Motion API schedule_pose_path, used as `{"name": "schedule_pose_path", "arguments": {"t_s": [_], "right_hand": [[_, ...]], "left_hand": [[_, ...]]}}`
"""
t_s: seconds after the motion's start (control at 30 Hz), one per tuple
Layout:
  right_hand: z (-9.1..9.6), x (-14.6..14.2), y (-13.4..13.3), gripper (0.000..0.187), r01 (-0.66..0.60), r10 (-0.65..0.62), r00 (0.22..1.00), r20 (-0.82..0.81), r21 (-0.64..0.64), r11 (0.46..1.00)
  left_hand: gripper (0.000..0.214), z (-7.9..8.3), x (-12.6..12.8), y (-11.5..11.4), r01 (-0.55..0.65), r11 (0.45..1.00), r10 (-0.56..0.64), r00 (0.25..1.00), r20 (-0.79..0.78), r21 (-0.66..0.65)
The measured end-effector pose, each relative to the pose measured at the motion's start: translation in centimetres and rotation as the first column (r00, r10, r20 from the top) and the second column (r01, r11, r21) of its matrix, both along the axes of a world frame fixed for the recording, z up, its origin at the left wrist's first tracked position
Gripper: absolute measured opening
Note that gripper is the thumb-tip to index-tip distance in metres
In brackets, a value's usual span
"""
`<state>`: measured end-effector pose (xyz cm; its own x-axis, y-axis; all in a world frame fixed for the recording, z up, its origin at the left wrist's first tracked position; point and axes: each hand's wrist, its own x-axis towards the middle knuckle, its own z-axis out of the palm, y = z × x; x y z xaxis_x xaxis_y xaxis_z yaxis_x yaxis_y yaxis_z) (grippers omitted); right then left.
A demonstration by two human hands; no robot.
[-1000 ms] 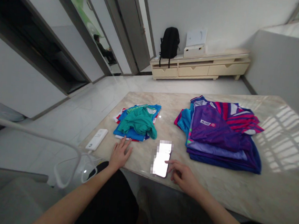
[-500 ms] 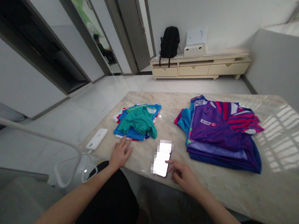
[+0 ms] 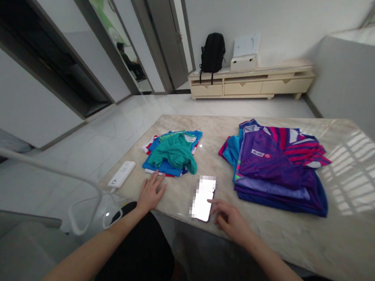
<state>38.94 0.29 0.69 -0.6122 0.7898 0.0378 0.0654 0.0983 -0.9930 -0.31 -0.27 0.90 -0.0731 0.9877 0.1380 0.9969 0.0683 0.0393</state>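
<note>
Both forearms reach forward; left hand (image 3: 150, 194) lies flat, fingers spread, right hand (image 3: 230, 217) points its forefinger.

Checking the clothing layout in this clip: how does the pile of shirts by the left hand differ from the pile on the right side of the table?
The left pile is smaller and bunched, with a crumpled teal shirt on top; the right pile is larger, spread flat, topped by a purple shirt. The left pile lies just beyond the left hand; the right pile lies beyond the right hand, which touches a phone. Both rest on the marble table, untouched.

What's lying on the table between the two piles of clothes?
Mostly bare marble table between the teal-topped pile and the purple pile; the lit phone lies nearer, below the gap, in the head view.
</note>
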Motion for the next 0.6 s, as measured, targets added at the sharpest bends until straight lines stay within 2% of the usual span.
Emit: {"name": "schedule_pose_path", "arguments": {"t_s": [0.27, 0.5, 0.6], "right_hand": [[0.59, -0.13, 0.11, 0.032, 0.011, -0.011, 1.000, 0.005, -0.010, 1.000], [0.36, -0.19, 0.09, 0.032, 0.018, -0.018, 1.000, 0.004, -0.029, 0.999], [0.71, -0.18, 0.18, 0.032, 0.014, -0.014, 1.000, 0.008, -0.030, 0.999]], "left_hand": [[0.058, 0.09, -0.03, -0.04, 0.000, 1.000, 0.000, 1.000, -0.003, -0.005], [0.058, -0.05, 0.26, -0.12, 0.001, 1.000, -0.001, 1.000, -0.027, -0.010], [0.057, 0.48, 0.56, -0.07, 0.014, 1.000, -0.014, 0.999, -0.047, 0.000]]}}
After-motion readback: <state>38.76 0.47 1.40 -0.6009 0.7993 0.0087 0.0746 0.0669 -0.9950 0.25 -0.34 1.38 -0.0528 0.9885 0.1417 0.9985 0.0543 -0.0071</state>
